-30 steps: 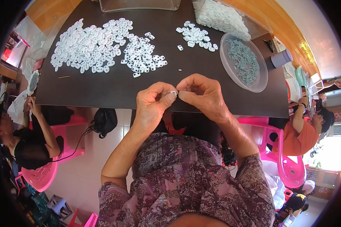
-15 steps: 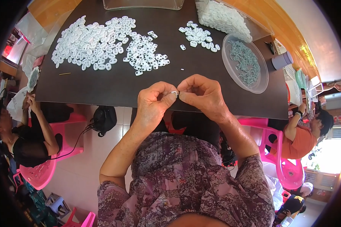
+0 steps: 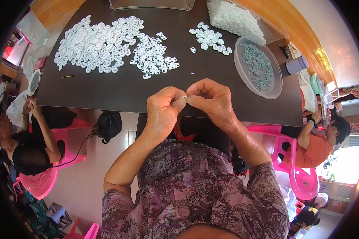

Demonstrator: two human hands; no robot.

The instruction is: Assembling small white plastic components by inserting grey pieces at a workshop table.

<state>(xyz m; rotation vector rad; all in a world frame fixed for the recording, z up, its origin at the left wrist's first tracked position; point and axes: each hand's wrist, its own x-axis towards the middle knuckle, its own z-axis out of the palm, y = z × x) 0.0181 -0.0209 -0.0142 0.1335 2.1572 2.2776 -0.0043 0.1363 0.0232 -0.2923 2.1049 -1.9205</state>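
Observation:
Near the table's front edge, my left hand pinches a small white plastic piece between thumb and forefinger. Only a sliver of it shows. My right hand meets it from the right, thumb and fingertips closed together; whatever they grip is too small and covered to make out. Beyond my hands lie a large pile of white oval plastic pieces, a smaller pile of white squarish pieces with holes, and a small group of white pieces. A clear round tub contains many small grey-green screw-like parts.
A clear bag of white pieces rests at the far right, beside a grey-lilac cylinder. A thin yellowish stick lies left, a tiny white bit beyond my hands. People sit on pink chairs at both sides.
My fingertips have drawn closer together around the white piece, and less of it shows. My left hand has shifted slightly right, my right hand slightly left.

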